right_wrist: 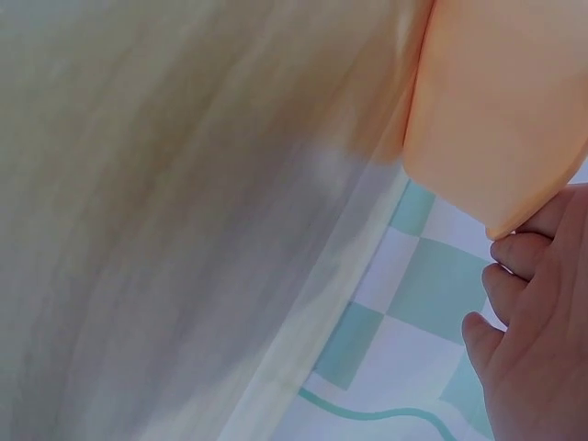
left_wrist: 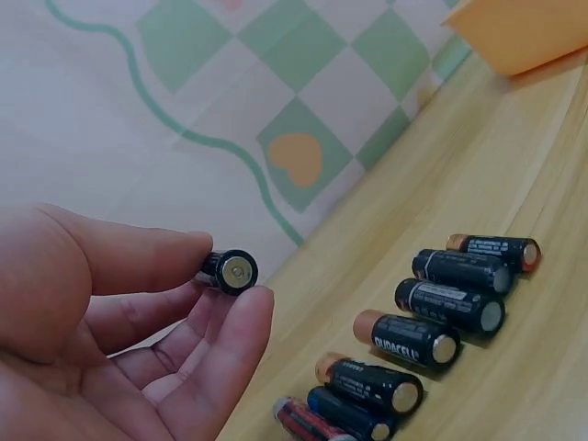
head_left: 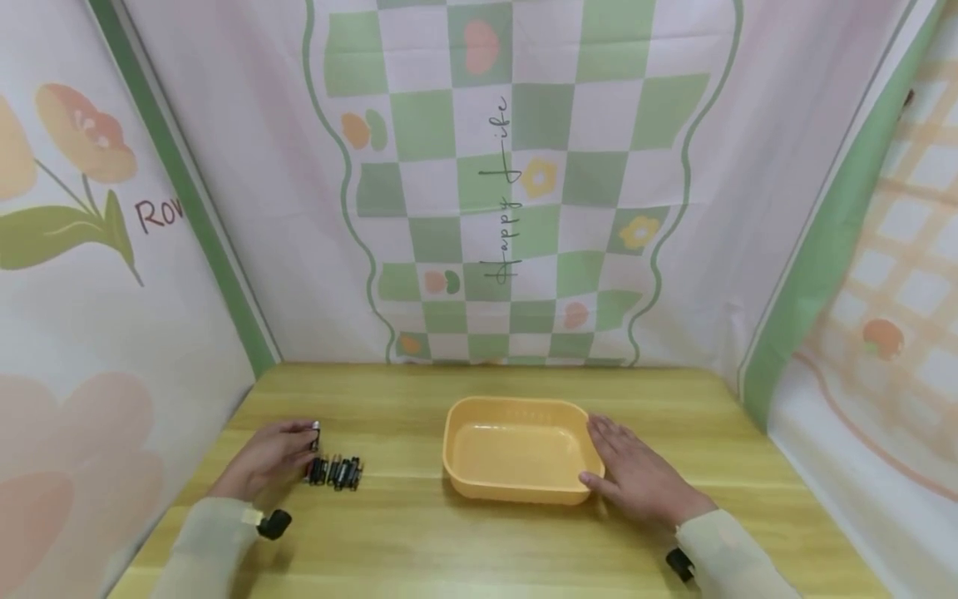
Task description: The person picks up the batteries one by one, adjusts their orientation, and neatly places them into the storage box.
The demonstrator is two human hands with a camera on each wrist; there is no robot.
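My left hand (head_left: 271,453) pinches one black battery (left_wrist: 231,272) between thumb and fingertips, its flat silver end facing the left wrist camera. Below and beside that hand, several more batteries (head_left: 344,472) lie side by side on the table; most are black with copper ends, and one is red (left_wrist: 308,419). A yellow rectangular plastic basin (head_left: 516,492) stands upright at mid-table, with nothing inside. Against its right rim rests my right hand (head_left: 645,474), fingers extended along the edge and thumb near the front corner. The right wrist view shows fingertips touching the basin rim (right_wrist: 537,209).
The wooden table (head_left: 404,541) runs back to a hanging cloth (head_left: 419,125) with green checks. More patterned cloth closes off the left (head_left: 67,333) and right (head_left: 898,274) sides. A black wrist camera (head_left: 274,524) sits at the left cuff.
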